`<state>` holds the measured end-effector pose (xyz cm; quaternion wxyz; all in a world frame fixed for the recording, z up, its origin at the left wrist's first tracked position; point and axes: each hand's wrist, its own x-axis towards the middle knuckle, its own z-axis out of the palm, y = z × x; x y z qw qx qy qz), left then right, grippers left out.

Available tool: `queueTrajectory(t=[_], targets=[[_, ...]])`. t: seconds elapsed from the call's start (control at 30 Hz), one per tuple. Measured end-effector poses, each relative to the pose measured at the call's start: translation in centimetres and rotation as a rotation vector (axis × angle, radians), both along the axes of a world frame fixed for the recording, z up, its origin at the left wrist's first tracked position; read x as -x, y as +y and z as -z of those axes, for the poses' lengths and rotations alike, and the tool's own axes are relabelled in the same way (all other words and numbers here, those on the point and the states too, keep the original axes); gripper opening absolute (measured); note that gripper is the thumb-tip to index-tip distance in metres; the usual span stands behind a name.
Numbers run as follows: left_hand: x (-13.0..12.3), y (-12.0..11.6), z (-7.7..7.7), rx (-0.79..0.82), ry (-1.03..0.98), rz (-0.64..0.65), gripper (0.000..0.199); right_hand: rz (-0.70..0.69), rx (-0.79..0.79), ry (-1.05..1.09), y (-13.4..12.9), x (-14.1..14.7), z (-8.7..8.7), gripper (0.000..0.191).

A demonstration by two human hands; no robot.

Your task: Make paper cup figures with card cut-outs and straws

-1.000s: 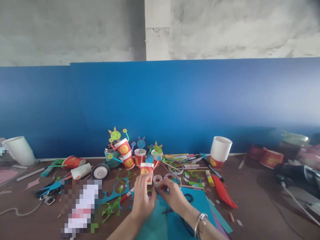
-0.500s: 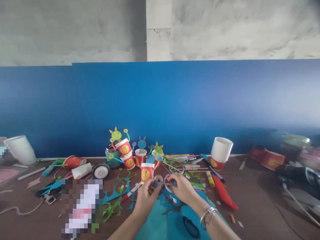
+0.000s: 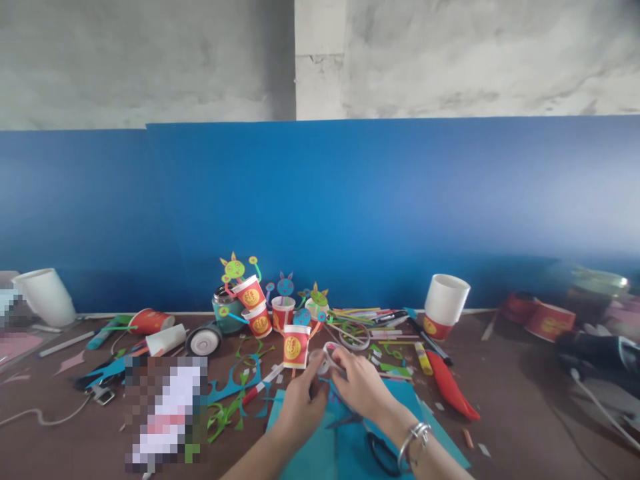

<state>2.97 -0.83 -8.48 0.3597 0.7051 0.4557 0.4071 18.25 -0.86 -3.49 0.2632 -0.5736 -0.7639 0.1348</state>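
Taking the clock from between your hands, you have a tilted white cup far off between nine and ten, then, nearer, a red cup on its side and a round lid. At ten sits a teal jar, with stacked red-and-white cups just beside it, topped by a green animal face. A single red cup with a yellow emblem stands near you, between ten and eleven.

Your left hand has its fingers bent at the clear roll; I cannot tell whether it pinches it. Your right hand pinches the pale ring between thumb and fingers, close by that roll.

Black-handled scissors lie at five, white cups stand at two, and a yellow glue stick and red pouch lie at three.
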Motion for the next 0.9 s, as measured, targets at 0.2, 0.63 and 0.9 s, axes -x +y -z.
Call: queueTrajectory(t=[0.2, 0.63, 0.9], targets=[[0.1, -0.7, -0.5, -0.082, 0.079, 0.044, 0.051, -0.003, -0.061, 0.013, -0.1, 0.2, 0.5, 0.007], [-0.1, 0.5, -0.4, 0.118, -0.345, -0.074, 0.016, -0.169, -0.108, -0.076, -1.2, 0.9, -0.2, 0.019], [-0.1, -0.1, -0.9, 0.043, -0.339, -0.078, 0.019, -0.15, -0.153, 0.047, -0.9, 1.2, 0.1, 0.015]])
